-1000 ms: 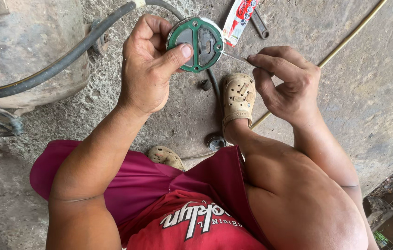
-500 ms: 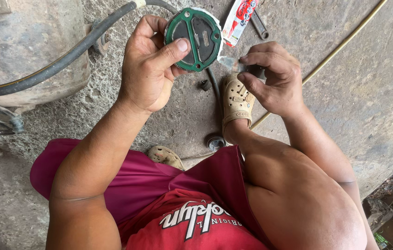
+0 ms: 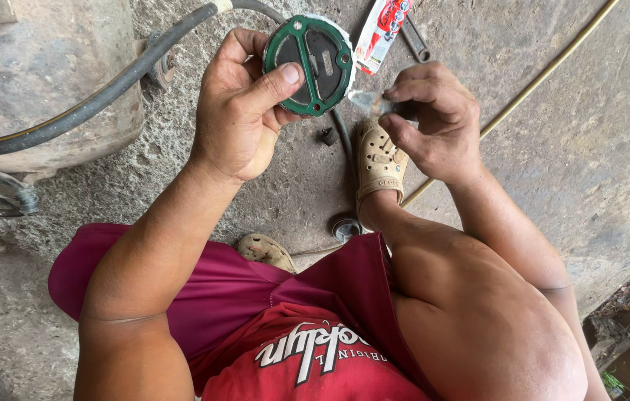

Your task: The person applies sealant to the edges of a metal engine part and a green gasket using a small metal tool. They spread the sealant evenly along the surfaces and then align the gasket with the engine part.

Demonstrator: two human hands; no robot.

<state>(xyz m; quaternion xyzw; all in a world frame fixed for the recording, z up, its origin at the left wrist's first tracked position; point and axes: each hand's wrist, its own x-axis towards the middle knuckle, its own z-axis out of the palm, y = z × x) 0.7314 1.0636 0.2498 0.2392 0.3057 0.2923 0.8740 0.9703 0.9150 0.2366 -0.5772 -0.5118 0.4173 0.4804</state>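
- Left hand (image 3: 237,122) is gripping the round green plate (image 3: 309,64) by its edge, thumb across the face, holding it up over the concrete floor (image 3: 575,148).
- Right hand (image 3: 434,122) is pinching a small clear piece (image 3: 365,102) just beside the plate's rim, fingers nearly closed.
- White edging is showing around part of the rim; I judge the rim work partly done, rest unclear.
- Tube (image 3: 382,30), black hose (image 3: 107,96) and thin yellow line (image 3: 545,74) are lying on the floor.

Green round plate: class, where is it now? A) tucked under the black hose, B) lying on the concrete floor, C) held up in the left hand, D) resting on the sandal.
C: the left hand grips the green round plate by its edge, thumb across its face, above the floor.
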